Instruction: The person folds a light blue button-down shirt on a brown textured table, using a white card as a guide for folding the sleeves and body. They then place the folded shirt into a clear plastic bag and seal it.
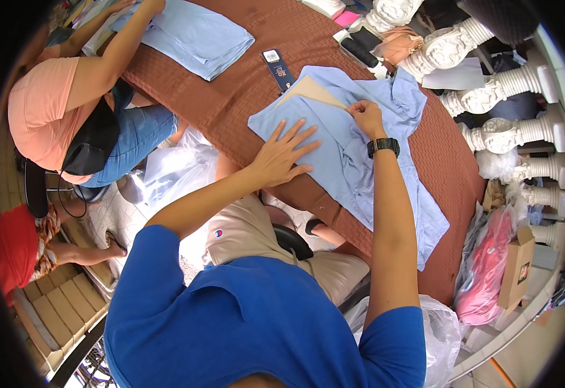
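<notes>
A light blue garment [334, 145], which looks like a shirt, lies partly folded on the brown-covered table in front of me. A flat beige sheet [312, 90], like thin card, shows at its far edge, partly covered by the fabric. My left hand [285, 155] rests palm down on the smooth left part, fingers spread. At the sheet's right tip, my right hand [365, 118] pinches the garment's edge between thumb and fingers. Creased fabric trails right and toward me under that forearm. Beyond the garment lies a dark blue hang tag [278, 70] with a white label.
The brown cloth [230, 107] covers the table. Farther left, a co-worker in a peach top [46, 107] reaches over another folded light blue garment [199, 42]. White balusters [483, 97] line the right side, near pink plastic-wrapped goods [486, 275] and a cardboard box [516, 270].
</notes>
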The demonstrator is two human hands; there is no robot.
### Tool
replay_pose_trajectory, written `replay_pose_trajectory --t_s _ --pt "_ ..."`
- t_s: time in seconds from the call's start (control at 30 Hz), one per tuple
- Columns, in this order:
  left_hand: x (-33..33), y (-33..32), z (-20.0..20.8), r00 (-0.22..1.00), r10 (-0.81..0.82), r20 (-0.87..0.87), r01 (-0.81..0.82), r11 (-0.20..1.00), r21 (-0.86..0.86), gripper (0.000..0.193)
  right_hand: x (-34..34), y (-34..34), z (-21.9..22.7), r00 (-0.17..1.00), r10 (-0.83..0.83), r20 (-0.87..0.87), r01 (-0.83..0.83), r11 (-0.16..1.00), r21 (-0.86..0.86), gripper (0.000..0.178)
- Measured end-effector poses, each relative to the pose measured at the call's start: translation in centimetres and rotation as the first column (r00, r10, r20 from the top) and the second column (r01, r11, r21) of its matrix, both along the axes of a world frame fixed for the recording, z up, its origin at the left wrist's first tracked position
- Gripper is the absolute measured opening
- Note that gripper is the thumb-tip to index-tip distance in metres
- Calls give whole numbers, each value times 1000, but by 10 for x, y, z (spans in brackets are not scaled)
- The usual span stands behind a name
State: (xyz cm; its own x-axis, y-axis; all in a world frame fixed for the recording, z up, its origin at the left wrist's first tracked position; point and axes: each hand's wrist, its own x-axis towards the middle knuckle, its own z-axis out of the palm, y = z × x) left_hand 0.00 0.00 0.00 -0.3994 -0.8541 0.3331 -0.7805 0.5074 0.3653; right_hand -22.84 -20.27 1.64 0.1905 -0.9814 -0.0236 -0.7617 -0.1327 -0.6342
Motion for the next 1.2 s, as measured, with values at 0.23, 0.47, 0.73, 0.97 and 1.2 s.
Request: replay_pose_trajectory --t_s 0.23,0.47,0.73,0.97,1.2 --pt "-10 -10 -6 998 58 2 -58 992 -112 59 2 4 -3 999 -27 29 26 999 23 14" --pt "-20 -26 -9 996 88 -3 -87 986 -142 59 -4 -3 -5 998 -4 60 4 1000 3 15" --pt "-21 -29 -6 995 100 30 -94 985 -144 59 1 3 -2 999 -11 50 14 999 -49 16" --pt "-22 -57 5 995 97 -30 -99 991 -95 58 21 9 22 963 -91 -255 18 962 -274 41" --pt "-20 -83 -5 990 102 -99 -121 969 -215 56 18 -19 20 943 38 -329 -165 915 -368 50"
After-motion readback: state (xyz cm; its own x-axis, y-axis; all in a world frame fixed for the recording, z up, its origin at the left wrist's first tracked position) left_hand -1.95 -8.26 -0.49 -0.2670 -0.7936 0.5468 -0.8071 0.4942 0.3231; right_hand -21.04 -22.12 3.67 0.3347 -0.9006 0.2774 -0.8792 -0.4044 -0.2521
